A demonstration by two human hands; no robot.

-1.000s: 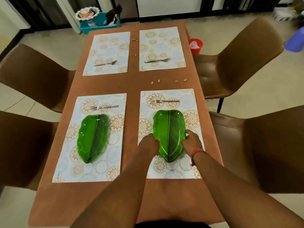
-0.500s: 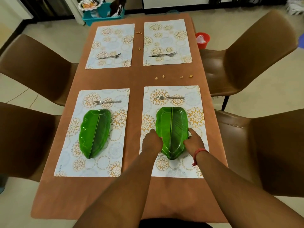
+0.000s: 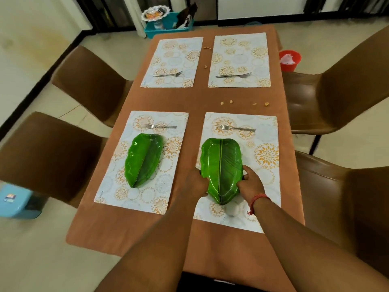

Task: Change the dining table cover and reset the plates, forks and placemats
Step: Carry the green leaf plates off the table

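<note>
1. Brown table cover (image 3: 189,98): spread over the whole dining table, near edge hanging just in front of the body, far edge close to a teal basket (image 3: 168,25) on the floor.
2. Four brown chairs: two on the left (image 3: 52,157), two on the right (image 3: 347,85), seats tucked against the long edges, pale floor showing in the gaps between them.
3. Four patterned placemats: far left (image 3: 174,55), far right (image 3: 242,53), near left (image 3: 117,186), near right (image 3: 267,144); bare strips of cover between them and down the middle.
4. Two green leaf-shaped plates: left plate (image 3: 144,159) lying slightly tilted on the near left mat; right plate (image 3: 221,167) over the near right mat.
5. Left hand (image 3: 196,182): fingers curled round the right plate's left rim, gripping it.
6. Right hand (image 3: 250,184): fingers curled round the same plate's right rim, gripping it; red thread at the wrist.
7. Forks: one on each mat, the near right fork (image 3: 237,128) lying crosswise just beyond the held plate, apart from its far tip.
8. Small crumbs (image 3: 226,102): scattered on bare cover between far and near mats.
9. Red bucket (image 3: 289,60) beside the far right corner; blue stool (image 3: 16,201) at the left floor edge.
</note>
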